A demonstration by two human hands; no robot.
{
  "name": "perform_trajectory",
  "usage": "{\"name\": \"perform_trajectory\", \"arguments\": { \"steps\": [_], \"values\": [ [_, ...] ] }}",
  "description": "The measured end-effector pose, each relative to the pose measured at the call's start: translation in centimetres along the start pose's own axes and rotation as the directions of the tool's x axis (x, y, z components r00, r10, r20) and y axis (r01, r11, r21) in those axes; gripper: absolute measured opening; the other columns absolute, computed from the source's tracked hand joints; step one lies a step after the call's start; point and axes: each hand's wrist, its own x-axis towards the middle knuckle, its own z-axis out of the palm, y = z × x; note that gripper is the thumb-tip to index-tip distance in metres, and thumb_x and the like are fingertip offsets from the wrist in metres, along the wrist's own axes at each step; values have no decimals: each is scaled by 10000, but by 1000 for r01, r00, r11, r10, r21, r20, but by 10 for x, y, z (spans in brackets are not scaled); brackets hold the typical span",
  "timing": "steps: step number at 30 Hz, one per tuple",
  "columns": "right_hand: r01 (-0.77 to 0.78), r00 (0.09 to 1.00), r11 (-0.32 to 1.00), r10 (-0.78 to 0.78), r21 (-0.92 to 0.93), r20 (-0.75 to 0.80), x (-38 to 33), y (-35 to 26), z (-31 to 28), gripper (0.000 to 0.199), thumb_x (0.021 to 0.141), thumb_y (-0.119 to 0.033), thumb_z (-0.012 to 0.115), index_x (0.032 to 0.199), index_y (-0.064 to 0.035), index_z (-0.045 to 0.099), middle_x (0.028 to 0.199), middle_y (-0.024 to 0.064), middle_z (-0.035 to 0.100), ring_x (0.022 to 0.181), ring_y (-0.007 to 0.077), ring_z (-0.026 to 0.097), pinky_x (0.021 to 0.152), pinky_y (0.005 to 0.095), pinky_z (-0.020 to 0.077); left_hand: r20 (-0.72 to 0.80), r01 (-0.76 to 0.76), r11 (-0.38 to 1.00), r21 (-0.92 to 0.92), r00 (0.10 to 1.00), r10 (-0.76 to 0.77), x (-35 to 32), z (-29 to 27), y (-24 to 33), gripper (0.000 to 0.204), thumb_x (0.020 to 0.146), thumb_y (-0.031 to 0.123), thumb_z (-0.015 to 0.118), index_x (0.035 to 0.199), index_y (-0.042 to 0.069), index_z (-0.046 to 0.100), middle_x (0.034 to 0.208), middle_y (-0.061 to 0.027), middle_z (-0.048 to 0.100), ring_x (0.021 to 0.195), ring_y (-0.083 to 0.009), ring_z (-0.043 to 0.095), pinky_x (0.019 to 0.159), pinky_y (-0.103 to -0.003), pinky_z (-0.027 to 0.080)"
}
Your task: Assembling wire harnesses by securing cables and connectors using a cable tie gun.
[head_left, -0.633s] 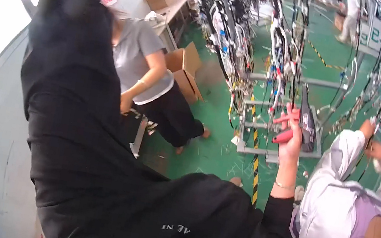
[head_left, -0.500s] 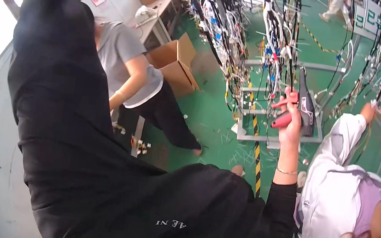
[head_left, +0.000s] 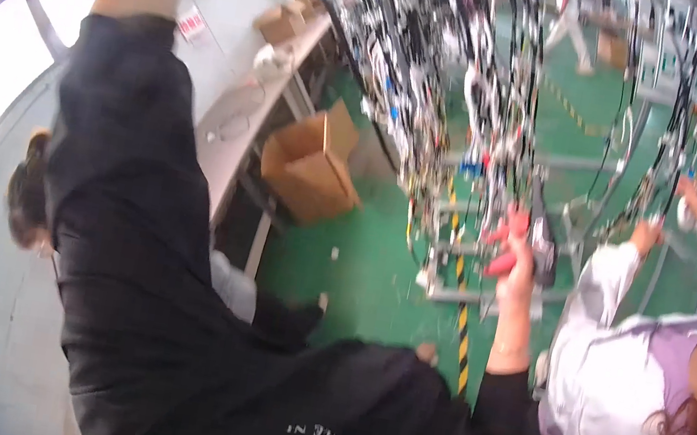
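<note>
Wrapped round the red handle and trigger of a pistol-shaped cable tie gun (head_left: 543, 243) with a black body is my right hand (head_left: 517, 272). Just beyond the gun hang thick bundles of wires (head_left: 496, 104) with white, blue and red connectors. The wire ends nearest my hand reach down toward a grey metal frame (head_left: 465, 294). My left arm stretches up past the top left edge in a black sleeve, so its hand is out of the picture. Motion smears the view somewhat.
A co-worker in white (head_left: 608, 372) at the right handles other hanging wires (head_left: 671, 161). Behind my left arm another person (head_left: 30, 192) bends low. An open cardboard box (head_left: 311, 165) stands beside a long table (head_left: 238, 135). Black-yellow tape (head_left: 462, 347) marks the green floor.
The view has shifted, and my right hand with the cable tie gun appears lower. The person at the left has bent down behind my arm. The co-worker's hands have moved apart.
</note>
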Motion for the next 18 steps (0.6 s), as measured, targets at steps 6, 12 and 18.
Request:
{"name": "perform_trajectory", "arguments": {
  "steps": [6,12,18],
  "values": [
    [36,999,991,-40,130,30,7,15,5,402,903,-120,598,1282,-13,518,1371,132,538,1398,264,430,1177,441,319,-90,162,985,-53,982,-166,-42,40,-13,206,1010,259,562,1069,88,662,604,32,419,522,-85,416,495,-223,375],
    [28,999,998,-27,60,-20,19,40,7,448,890,-117,618,1315,-24,511,1365,122,544,1373,250,456,1130,407,366,-108,206,969,-136,969,-221,-36,5,-87,189,988,217,583,1072,67,661,658,12,515,566,-123,503,522,-292,445],
    [-24,965,997,4,-72,-262,15,83,-23,505,884,-164,624,1364,-39,529,1385,102,563,1070,171,566,882,339,489,227,39,979,-201,974,8,-21,18,-149,200,949,190,666,1063,26,653,794,-64,605,717,-170,607,670,-333,543]
  ]
}}
